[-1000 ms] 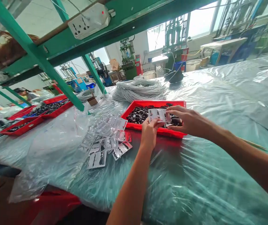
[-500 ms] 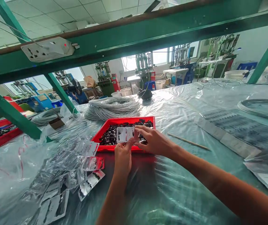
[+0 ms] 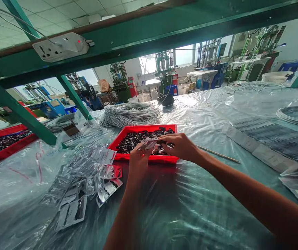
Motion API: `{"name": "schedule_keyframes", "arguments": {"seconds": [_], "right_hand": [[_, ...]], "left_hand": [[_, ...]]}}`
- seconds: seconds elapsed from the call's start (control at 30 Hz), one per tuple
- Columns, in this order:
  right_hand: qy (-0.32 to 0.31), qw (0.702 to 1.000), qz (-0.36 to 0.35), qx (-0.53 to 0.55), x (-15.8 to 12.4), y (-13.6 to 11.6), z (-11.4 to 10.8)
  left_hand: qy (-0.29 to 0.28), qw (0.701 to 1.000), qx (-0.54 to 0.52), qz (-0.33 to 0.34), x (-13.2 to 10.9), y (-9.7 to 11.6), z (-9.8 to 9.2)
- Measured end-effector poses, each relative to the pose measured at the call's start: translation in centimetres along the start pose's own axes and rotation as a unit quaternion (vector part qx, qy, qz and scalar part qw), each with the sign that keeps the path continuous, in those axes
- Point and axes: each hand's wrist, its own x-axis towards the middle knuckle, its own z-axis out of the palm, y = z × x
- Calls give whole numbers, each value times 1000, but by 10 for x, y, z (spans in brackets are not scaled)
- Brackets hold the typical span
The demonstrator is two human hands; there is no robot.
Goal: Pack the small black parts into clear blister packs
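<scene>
My left hand (image 3: 139,158) is closed on a small clear packet (image 3: 148,145), tilted nearly edge-on above the red tray (image 3: 164,159). At the packet's right end is my right hand (image 3: 179,146), its thumb and fingers bent around something dark and too small to make out. Many small black parts (image 3: 130,140) fill the tray beneath both hands. To the left of the tray lies a spread pile of clear packets (image 3: 86,166), some with dark strips inside and one with red printing.
Behind the tray sits a coil of grey cable (image 3: 130,116). A thin stick (image 3: 219,153) and flat bagged strips (image 3: 271,139) lie to the right. A green frame beam (image 3: 138,33) with a power strip (image 3: 61,47) crosses overhead.
The packet has tipped from facing me to nearly edge-on. My right hand's fingers have shifted at its right end. The whole view has moved slightly.
</scene>
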Motion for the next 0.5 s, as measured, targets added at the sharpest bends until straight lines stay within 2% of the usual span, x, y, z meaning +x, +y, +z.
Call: {"name": "schedule_keyframes", "arguments": {"seconds": [0.1,0.2,0.27,0.33,0.37,0.4,0.43,0.5], "right_hand": [[61,996,54,-28,-3,2,7],[44,993,87,-68,-3,13,11],[29,990,94,-99,0,26,1],[22,984,121,-127,1,41,-21],[-4,979,148,-141,0,48,-34],[-60,967,192,-156,-2,54,-47],[-143,947,234,-169,-8,58,-60],[-294,886,295,-204,-26,62,-80]], "left_hand": [[115,986,116,22,2,0,-5],[233,950,205,34,7,-1,-17],[295,926,228,62,12,-1,-31],[348,904,232,92,17,0,-51],[372,894,229,97,20,1,-63],[401,881,230,100,23,2,-76],[434,862,239,103,26,3,-89],[488,817,277,132,29,3,-116]]}}
